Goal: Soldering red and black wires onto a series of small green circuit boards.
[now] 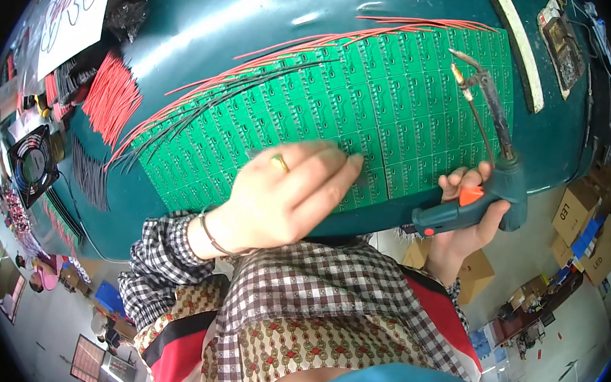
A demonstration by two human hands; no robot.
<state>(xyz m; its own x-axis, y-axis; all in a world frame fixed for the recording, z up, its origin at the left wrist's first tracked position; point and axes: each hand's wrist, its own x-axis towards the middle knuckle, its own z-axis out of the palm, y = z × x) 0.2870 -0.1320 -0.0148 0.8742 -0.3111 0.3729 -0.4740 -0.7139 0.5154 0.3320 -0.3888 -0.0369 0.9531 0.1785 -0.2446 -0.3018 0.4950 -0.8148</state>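
Note:
My right hand (464,225) is wrapped round the handle of a dark green soldering gun (509,200) with an orange trigger. Its long metal rod and dark feed tube point up and away over the right part of the green circuit boards (312,105). My left hand (295,186), with a ring on one finger, rests over the near middle edge of the boards. Its fingers are curled together, and anything between them is hidden. Red wires (258,56) and black wires (220,94) lie along the far and left edges of the boards.
On the dark green table (212,11), a bundle of red wires (112,97) and a bundle of black wires (90,174) lie at the left, near a black fan (33,164). A pale curved strip (521,50) lies at the far right. Cardboard boxes (580,213) stand beyond the table.

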